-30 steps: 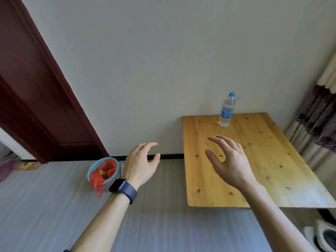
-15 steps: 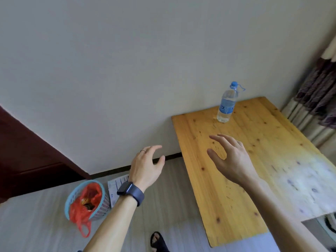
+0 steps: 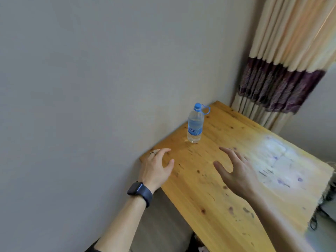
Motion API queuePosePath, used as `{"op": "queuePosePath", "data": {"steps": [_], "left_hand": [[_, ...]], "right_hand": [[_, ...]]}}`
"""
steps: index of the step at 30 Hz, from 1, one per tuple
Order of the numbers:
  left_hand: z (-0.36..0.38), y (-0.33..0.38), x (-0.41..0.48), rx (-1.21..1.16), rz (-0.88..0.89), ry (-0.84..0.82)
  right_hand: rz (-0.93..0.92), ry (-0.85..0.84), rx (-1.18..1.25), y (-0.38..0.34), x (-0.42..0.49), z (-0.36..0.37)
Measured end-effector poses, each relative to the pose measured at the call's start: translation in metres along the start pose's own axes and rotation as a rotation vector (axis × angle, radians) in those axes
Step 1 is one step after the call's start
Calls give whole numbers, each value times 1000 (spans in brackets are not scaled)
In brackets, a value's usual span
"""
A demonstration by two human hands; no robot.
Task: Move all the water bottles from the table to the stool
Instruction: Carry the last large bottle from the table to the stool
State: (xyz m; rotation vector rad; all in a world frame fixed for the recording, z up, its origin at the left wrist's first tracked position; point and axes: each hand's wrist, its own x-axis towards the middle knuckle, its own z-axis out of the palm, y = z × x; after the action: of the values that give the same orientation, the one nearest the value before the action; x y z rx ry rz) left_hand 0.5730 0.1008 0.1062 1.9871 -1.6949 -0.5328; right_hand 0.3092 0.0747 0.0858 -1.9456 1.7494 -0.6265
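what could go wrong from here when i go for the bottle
The water bottle stands tall and narrow close to the wall side of the table. A glancing touch from the open right hand or left hand could tip it. The stool is not in view, so the carry probably means turning away to find it.

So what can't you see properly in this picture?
The stool: nowhere in the head view, it lies outside the frame.
The water bottle: its label print is too small and blurred to read.
The table: its near end is cut off by the bottom edge, and the right hand covers part.
The dark tangle past the table's right side: blurred and cut off by the frame.
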Motion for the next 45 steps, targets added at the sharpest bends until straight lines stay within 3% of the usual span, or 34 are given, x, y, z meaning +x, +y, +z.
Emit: {"op": "queuePosePath", "data": {"steps": [9, 20, 24, 31, 36, 40, 45], "left_hand": [[43, 1, 151, -64, 9, -127], [133, 51, 294, -405, -60, -172], [167, 48, 325, -357, -33, -166], [150, -3, 369, -220, 186, -213], [133, -36, 399, -398, 47, -228], [124, -62, 415, -565, -62, -225], [126, -63, 412, -637, -128, -341]], "right_hand": [[119, -28, 62, 18, 127, 62], [343, -65, 246, 51, 220, 126], [395, -68, 281, 61, 245, 147], [337, -129, 343, 54, 306, 194], [280, -28, 442, 35, 344, 233], [261, -34, 325, 22, 360, 245], [307, -81, 230, 17, 345, 229]]}}
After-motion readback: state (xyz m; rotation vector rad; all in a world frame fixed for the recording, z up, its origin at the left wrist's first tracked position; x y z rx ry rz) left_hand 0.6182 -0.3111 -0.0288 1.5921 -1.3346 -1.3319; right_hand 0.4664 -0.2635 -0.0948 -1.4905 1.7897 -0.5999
